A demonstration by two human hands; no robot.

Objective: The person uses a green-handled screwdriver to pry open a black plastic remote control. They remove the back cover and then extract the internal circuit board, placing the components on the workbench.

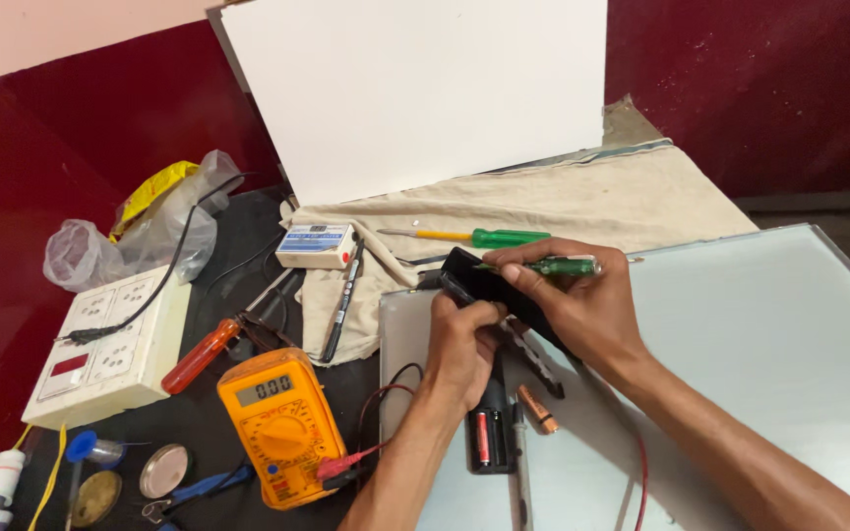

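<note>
My left hand (461, 346) grips a slim black remote-like device (484, 285), tilted up over a grey metal panel (740, 334). My right hand (582, 305) holds a small green-handled screwdriver (558, 265) with its tip against the device's upper edge. Just below my left hand lies a black battery holder (489, 438) with a red cell in it. Beside it are a loose copper-coloured battery (537, 409) and a narrow black cover strip (533, 359).
An orange multimeter (277, 425) with red leads sits at the lower left, next to an orange-handled screwdriver (211, 352). A white switchboard (110, 349), a small white box (315, 246), a soldering iron (344, 300) and a green-and-yellow screwdriver (474, 237) lie around. A white board (415, 88) leans behind.
</note>
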